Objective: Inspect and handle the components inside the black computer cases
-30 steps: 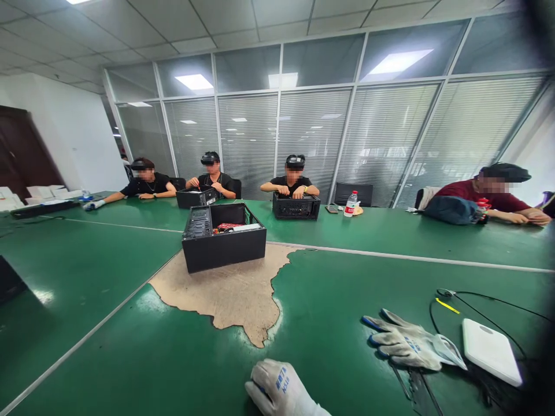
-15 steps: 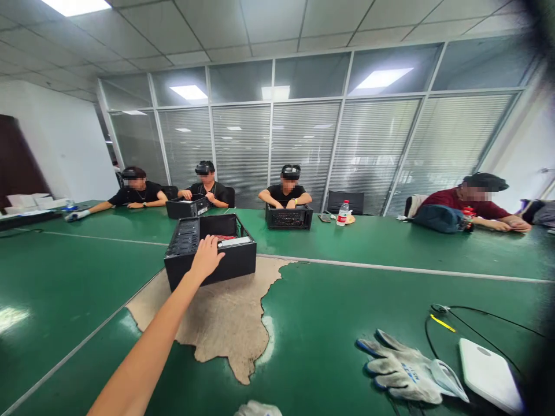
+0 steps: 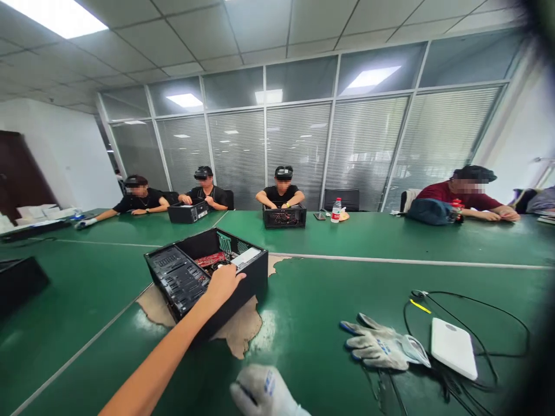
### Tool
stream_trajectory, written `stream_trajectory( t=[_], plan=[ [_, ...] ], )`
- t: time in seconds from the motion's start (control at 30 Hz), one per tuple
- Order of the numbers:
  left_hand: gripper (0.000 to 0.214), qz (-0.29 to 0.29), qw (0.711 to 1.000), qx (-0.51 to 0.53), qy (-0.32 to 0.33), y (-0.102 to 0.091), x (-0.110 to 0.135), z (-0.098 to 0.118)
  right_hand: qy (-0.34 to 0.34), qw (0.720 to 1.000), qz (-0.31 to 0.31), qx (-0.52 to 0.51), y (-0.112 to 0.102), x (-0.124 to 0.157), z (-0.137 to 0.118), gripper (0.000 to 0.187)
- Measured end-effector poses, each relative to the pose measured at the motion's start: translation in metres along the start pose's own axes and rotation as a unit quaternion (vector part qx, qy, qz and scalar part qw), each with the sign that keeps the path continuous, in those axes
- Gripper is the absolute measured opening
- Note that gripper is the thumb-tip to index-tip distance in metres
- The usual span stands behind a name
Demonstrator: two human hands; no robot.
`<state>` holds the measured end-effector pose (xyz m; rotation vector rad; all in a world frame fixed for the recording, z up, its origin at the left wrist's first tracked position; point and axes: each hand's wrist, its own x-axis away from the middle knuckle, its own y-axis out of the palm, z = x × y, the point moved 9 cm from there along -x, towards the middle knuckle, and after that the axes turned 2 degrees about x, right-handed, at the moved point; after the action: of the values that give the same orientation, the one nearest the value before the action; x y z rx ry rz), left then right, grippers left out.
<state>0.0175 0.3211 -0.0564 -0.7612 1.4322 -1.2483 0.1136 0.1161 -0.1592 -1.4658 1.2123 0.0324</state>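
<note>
At the far left of the green table (image 3: 321, 323), a dark boxy object (image 3: 21, 283) is cut off by the edge of the view. Past it, at the back, a co-worker in black (image 3: 145, 202) stretches an arm along the tabletop, and next to that person a second co-worker (image 3: 212, 195) has both hands at a small black case (image 3: 186, 212). Nearer and further right, a large computer case (image 3: 249, 289) lies open side up, partly over a ragged tan patch (image 3: 243, 335) of the tabletop; a red board (image 3: 211, 259) shows inside. The person's bare left hand (image 3: 224, 281) is clamped on the near wall of this case, fingers bent over its rim. Low in the middle, the gloved right hand (image 3: 262, 390) has its fingers curled; whether they close on anything, one cannot tell. Behind, a third co-worker (image 3: 284, 190) works with both hands in a black chassis (image 3: 284, 218). Rightward come a red-labelled bottle (image 3: 335, 215), a loose glove (image 3: 381, 345), a blue bag (image 3: 429, 211), a white device (image 3: 454, 346) beside dark cables (image 3: 524, 341), and a person in dark red (image 3: 437, 192) leaning on the table
</note>
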Motion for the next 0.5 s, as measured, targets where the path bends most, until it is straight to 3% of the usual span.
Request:
stream_trajectory(
  t=[0.1,0.17,0.23,0.27,0.3,0.37,0.5],
  plan=[
    [0.027,-0.014,1.000,0.018,0.008,-0.021,0.051,0.022,0.001,0.996,0.087,-0.009,-0.073,-0.009,0.002,0.034],
    [0.025,-0.022,0.999,0.035,0.018,-0.035,0.092,0.037,-0.049,0.986,0.151,0.044,-0.126,-0.019,0.003,0.028],
    [0.028,-0.036,0.997,0.067,0.031,-0.040,0.136,0.055,-0.097,0.971,0.179,0.126,-0.163,-0.034,0.007,0.028],
    [0.031,-0.043,0.994,0.088,0.045,-0.040,0.158,0.065,-0.114,0.965,0.172,0.162,-0.171,-0.044,0.010,0.029],
    [0.035,-0.046,0.991,0.099,0.075,-0.038,0.179,0.077,-0.127,0.962,0.148,0.190,-0.171,-0.056,0.013,0.029],
    [0.037,-0.021,0.981,0.104,0.164,-0.039,0.214,0.103,-0.160,0.958,0.052,0.230,-0.151,-0.081,0.016,0.026],
    [0.039,0.073,0.937,0.090,0.329,-0.056,0.257,0.134,-0.228,0.912,-0.235,0.245,-0.062,-0.095,0.015,0.013]
  ],
)
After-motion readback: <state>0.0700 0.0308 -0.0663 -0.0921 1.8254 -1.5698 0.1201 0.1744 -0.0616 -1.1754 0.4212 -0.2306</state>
